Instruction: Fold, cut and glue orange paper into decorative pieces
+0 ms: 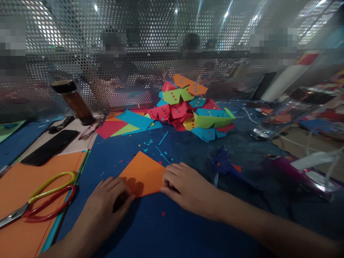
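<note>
Between the hands, held orange paper [146,175] low over the blue table [188,229], the left hand [103,204] at one side and the right hand [188,188] at the other. Had both drawn in narrow, fingers curled over the sides and thumbs near the closer edge; could not tell how firmly pinched. Judging by the grip, seemed busy steadying and lining up the sheet. For any next move, called for level sides and an even hold, without creasing the middle. Pointed one corner away from the hands, leaning slightly toward the left one, with the near edge slanting from left thumb to right thumb. Could make out no clear long axis, with the side corners partly under fingers. Beyond the hands, saw a pile of cut paper shapes [178,109]; outward of the left hand, scissors [25,211]; beyond the right forearm, a dark blue tool [225,165].
</note>
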Demonstrator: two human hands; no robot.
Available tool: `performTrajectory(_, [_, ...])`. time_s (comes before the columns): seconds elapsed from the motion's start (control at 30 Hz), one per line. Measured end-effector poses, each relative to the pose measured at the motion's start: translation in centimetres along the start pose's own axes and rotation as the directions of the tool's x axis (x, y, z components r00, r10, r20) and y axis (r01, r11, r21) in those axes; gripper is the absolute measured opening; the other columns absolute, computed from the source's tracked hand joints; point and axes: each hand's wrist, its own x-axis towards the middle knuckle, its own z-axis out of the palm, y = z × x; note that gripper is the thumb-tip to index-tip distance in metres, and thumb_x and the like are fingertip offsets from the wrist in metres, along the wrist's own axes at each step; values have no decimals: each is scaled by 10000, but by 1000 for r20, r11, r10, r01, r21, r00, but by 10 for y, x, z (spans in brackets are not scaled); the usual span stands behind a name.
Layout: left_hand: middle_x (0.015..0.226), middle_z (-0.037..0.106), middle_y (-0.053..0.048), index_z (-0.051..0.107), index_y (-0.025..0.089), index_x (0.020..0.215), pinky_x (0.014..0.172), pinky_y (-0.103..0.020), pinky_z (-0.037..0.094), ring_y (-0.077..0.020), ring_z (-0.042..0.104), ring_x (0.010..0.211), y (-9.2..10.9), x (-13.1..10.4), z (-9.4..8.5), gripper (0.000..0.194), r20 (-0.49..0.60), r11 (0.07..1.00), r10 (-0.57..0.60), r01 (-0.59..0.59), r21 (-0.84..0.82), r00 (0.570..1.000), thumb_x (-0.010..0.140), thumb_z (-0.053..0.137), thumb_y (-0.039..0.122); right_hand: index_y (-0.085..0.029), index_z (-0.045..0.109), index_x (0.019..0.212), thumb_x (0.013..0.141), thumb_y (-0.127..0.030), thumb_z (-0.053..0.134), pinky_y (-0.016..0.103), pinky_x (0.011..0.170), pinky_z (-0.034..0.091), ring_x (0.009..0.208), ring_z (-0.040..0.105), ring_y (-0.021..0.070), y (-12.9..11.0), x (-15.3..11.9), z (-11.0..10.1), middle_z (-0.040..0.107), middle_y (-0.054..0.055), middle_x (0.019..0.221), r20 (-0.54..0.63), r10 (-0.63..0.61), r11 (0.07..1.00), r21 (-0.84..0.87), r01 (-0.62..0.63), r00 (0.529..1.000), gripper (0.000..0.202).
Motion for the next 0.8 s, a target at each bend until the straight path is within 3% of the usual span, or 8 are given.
performTrajectory(0.23, [793, 621, 4, 586, 223, 857, 667, -324, 443, -193, 565, 739, -3, -2, 1, 148, -32, 997, 44, -45, -59, 999, 974, 508, 268, -183, 553, 803, 936, -279, 633, 316, 755, 321, 764, 520, 154, 1, 0, 2, 621, -16, 837, -19, 24, 1000, 11, -24, 1000, 182])
performTrajectory(0.37, [899, 662, -4, 620, 252, 981, 720, -315, 489, -180, 603, 808, -2, -3, 3, 198, -58, 984, 161, -164, -69, 985, 1021, 427, 236, -183, 554, 808, 936, -273, 632, 312, 757, 324, 778, 523, 155, 1, 0, 1, 620, -16, 840, -8, 22, 999, 25, -22, 1000, 176])
performTrajectory(0.5, [961, 679, -29, 626, 249, 1119, 704, -309, 516, -171, 630, 811, -1, -2, 2, 300, -110, 948, 317, -315, 42, 942, 1045, 339, 199, -181, 552, 803, 939, -269, 624, 311, 754, 327, 777, 520, 153, 0, 0, 0, 620, -12, 844, -1, 25, 999, 28, -25, 1000, 177])
performTrajectory(0.6, [944, 680, -44, 631, 237, 1159, 658, -314, 521, -175, 640, 771, -1, -2, 0, 373, -86, 919, 385, -373, 130, 919, 1050, 278, 185, -184, 553, 802, 941, -271, 621, 314, 768, 329, 788, 523, 154, 1, 1, 1, 620, -16, 842, -13, 22, 999, 30, -22, 1000, 178])
performTrajectory(0.8, [937, 670, -61, 628, 230, 1206, 657, -324, 537, -194, 637, 790, -3, -6, 1, 399, -11, 906, 387, -378, 191, 922, 1041, 268, 182, -183, 561, 804, 938, -277, 630, 318, 760, 328, 788, 533, 159, 0, 2, 0, 634, -9, 851, -4, 25, 999, 23, -25, 1000, 178])
